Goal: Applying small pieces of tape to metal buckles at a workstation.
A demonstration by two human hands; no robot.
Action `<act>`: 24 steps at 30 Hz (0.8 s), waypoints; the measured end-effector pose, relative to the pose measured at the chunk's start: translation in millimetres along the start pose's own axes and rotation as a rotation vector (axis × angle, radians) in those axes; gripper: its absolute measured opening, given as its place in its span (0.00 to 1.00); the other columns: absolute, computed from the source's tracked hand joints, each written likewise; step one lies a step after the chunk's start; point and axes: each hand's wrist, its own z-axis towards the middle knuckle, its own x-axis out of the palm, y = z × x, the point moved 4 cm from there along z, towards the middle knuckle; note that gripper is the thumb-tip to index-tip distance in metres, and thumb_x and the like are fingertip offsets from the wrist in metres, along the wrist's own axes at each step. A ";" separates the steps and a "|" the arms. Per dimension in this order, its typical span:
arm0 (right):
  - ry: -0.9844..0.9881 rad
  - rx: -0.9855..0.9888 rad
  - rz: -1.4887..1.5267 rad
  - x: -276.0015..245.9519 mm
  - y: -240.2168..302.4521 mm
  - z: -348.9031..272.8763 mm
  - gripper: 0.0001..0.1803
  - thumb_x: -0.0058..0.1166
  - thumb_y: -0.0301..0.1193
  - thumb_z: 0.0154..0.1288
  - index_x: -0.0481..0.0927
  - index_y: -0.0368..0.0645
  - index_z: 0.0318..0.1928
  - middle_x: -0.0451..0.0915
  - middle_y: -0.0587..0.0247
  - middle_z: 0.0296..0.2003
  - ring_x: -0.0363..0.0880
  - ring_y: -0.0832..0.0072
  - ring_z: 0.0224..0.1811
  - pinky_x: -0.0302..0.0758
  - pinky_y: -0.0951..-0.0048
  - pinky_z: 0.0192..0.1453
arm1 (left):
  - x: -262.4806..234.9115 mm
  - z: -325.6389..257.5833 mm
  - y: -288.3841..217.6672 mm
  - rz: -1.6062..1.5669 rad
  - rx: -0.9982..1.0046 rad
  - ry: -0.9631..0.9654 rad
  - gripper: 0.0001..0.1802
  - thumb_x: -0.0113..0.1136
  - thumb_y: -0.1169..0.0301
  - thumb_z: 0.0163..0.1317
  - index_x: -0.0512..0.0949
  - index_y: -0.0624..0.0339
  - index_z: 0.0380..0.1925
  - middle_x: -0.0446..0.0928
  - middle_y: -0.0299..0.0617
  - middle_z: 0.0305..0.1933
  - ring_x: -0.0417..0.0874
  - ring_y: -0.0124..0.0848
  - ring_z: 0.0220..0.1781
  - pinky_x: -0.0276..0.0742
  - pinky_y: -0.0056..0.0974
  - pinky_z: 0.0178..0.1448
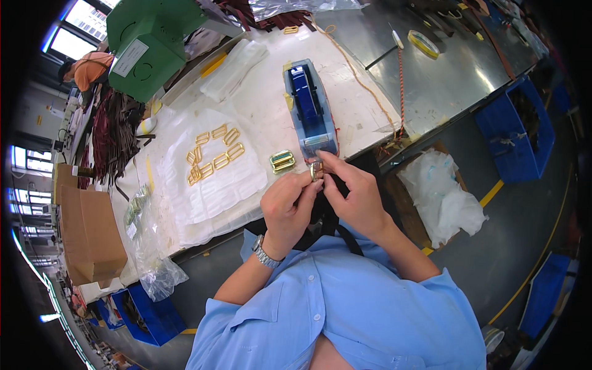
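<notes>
My left hand [288,206] and my right hand [356,194] meet at the table's near edge. Between their fingertips they pinch a small gold metal buckle [316,169], partly hidden by the fingers. Just beyond it stands a blue tape dispenser [311,111] with a dark blue roll; its front end is close to my right fingers. To the left of my hands lies a small group of gold slide buckles [282,161]. Farther left, several more gold buckles [216,161] are laid out in a rough ring on white sheeting [185,209].
A green machine [145,55] stands at the back left, near dark hanging strips [111,135]. A cardboard box [89,234] and a plastic bag [154,271] are at the left. A yellow tape roll [423,44] lies at the back right. Blue bins [518,132] stand on the floor.
</notes>
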 end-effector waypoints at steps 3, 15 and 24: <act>0.004 -0.042 -0.052 0.2 2.7 -1.0 0.27 0.63 0.19 0.73 0.78 0.30 0.71 0.89 0.39 0.51 0.93 0.53 0.54 0.87 0.62 0.58 | 1.8 2.7 1.0 -0.106 -0.022 -0.061 0.09 0.74 0.79 0.66 0.90 0.61 0.46 0.84 0.43 0.31 0.83 0.38 0.31 0.77 0.40 0.37; -0.026 0.038 0.170 -2.0 1.9 -1.7 0.22 0.66 0.16 0.72 0.80 0.36 0.65 0.91 0.52 0.55 0.93 0.64 0.59 0.88 0.67 0.61 | 1.5 0.4 -5.7 -0.072 -0.029 -0.042 0.08 0.73 0.80 0.67 0.89 0.62 0.46 0.84 0.42 0.31 0.83 0.38 0.31 0.77 0.40 0.37; -0.034 -0.009 0.157 -0.5 1.6 -6.9 0.23 0.66 0.17 0.74 0.80 0.34 0.66 0.91 0.50 0.56 0.93 0.64 0.58 0.88 0.68 0.61 | -0.6 2.6 -2.3 -0.178 -0.143 -0.022 0.08 0.71 0.80 0.69 0.89 0.63 0.47 0.86 0.41 0.31 0.87 0.32 0.32 0.80 0.36 0.38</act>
